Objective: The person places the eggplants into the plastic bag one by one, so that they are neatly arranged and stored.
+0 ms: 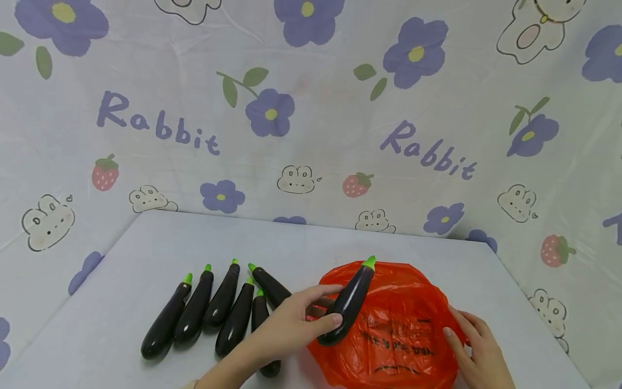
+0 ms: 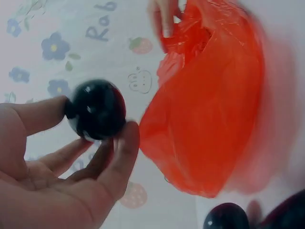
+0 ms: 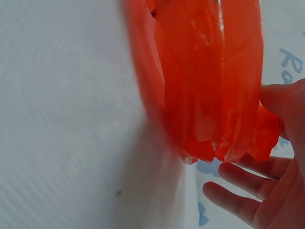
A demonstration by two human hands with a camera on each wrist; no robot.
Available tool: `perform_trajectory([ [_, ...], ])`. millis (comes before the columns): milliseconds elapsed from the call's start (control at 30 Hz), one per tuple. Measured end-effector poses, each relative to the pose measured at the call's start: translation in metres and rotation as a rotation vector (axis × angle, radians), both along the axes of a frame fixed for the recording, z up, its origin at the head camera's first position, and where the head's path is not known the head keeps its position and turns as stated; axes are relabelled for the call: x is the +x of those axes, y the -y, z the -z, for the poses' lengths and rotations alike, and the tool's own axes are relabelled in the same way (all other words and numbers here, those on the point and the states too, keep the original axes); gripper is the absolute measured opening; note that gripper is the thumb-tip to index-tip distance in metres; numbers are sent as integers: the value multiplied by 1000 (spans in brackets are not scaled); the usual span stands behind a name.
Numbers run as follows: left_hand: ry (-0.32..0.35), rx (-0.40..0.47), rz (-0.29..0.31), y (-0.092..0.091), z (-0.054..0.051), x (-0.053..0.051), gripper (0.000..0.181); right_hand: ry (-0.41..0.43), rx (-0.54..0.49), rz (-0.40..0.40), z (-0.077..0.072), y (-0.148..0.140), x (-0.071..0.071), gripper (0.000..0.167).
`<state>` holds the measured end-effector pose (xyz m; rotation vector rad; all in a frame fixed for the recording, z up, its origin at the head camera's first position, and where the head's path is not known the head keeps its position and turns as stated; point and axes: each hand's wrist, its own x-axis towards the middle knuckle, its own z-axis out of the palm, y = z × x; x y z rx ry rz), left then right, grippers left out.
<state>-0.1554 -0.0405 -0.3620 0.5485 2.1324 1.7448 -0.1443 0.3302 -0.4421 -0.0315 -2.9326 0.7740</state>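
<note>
In the head view my left hand (image 1: 296, 324) grips a dark eggplant (image 1: 351, 303) with a bright green stem. The eggplant is tilted, stem end up and away, in front of the left part of a red plastic bag (image 1: 393, 319). From the left wrist view, the rounded end of the eggplant (image 2: 97, 109) shows between thumb and fingers. My right hand (image 1: 481, 348) pinches the bag's right edge between thumb and forefinger; its other fingers extend loosely in the right wrist view, beside the crumpled bag (image 3: 209, 86). What the bag holds is hidden.
Several more eggplants (image 1: 165, 321) lie side by side on the white table (image 1: 112, 302), left of the bag. One eggplant (image 1: 272, 287) is partly covered by my left hand. Behind the table hangs a cloth (image 1: 320, 146) printed with flowers and rabbits.
</note>
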Motion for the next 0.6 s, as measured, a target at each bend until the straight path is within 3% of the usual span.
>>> perform_trajectory([
  [167,-68,-56,15,-17,-1,3,48,41,-16,2,-1,-2,-1,70],
  [600,-18,-63,81,-64,0,5,47,96,-33,22,-3,-2,-2,74],
])
